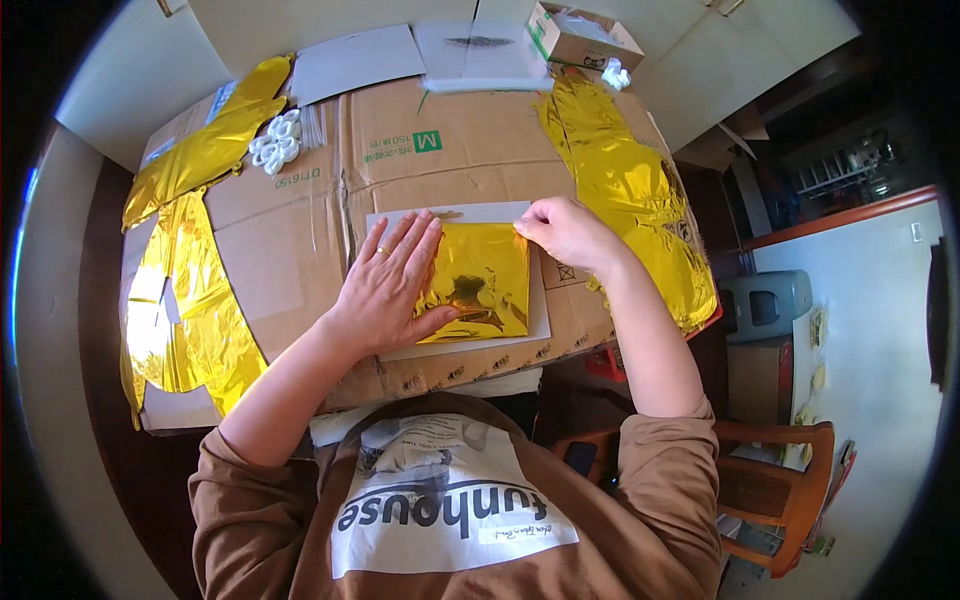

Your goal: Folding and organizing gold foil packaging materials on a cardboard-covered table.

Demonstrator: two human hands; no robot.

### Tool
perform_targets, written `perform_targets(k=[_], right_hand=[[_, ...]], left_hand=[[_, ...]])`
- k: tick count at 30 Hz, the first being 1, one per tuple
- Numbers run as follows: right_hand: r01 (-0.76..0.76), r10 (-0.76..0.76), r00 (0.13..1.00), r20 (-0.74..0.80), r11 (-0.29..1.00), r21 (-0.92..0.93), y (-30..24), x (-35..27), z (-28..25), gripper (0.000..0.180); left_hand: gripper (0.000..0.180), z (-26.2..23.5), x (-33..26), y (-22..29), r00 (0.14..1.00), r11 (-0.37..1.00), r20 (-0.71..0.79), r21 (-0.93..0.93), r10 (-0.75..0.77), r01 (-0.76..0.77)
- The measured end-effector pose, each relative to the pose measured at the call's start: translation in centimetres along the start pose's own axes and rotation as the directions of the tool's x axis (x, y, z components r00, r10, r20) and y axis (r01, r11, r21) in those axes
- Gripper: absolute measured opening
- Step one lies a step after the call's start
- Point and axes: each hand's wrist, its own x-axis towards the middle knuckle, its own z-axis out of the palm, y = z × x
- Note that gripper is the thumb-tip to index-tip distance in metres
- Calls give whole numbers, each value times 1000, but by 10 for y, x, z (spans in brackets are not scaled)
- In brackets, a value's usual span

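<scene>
A shiny gold foil sheet [490, 270], folded into a near-square, lies on a white card [541, 300] in front of me. My left hand [393, 280] rests flat over the foil's left side, fingers stretched out and a ring on one of them. The far right corner of the foil is pinched between the fingertips of my right hand [568, 232]. White card edges show beyond the foil at the far, right and near sides. What lies beneath my left palm is hidden.
Flattened cardboard [460, 150] covers the table. Gold foil pieces [630, 190] lie at the right; more gold foil [200, 290] lies at the left near a white coiled bundle [276, 142]. At the back are a white board [360, 62] and an open box [585, 38]. A wooden chair [775, 490] stands lower right.
</scene>
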Motion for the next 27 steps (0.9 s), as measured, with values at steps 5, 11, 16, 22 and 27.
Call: perform_targets(k=[5,11,16,22,27], right_hand=[[44,-99,976,-194,962,-270,-1,-4,18,29],[2,-87,956,-282,957,-289,-13,-19,24,15],[24,-268,815,-514,902,-432,-10,-38,42,31],[248,-452,816,-362,838,-486,-20,-58,85,66],[223,-393,887,-245,827,-517,0,-50,93,81]], left_hand=[[100,0,-2,1,1000,1000,2,-1,-2,2],[99,1,-8,6,1000,1000,-6,-4,-24,24],[98,3,-10,8,999,999,1,8,-38,38],[98,4,-9,8,999,999,12,7,-46,46],[99,4,-11,8,999,999,-10,17,-48,48]])
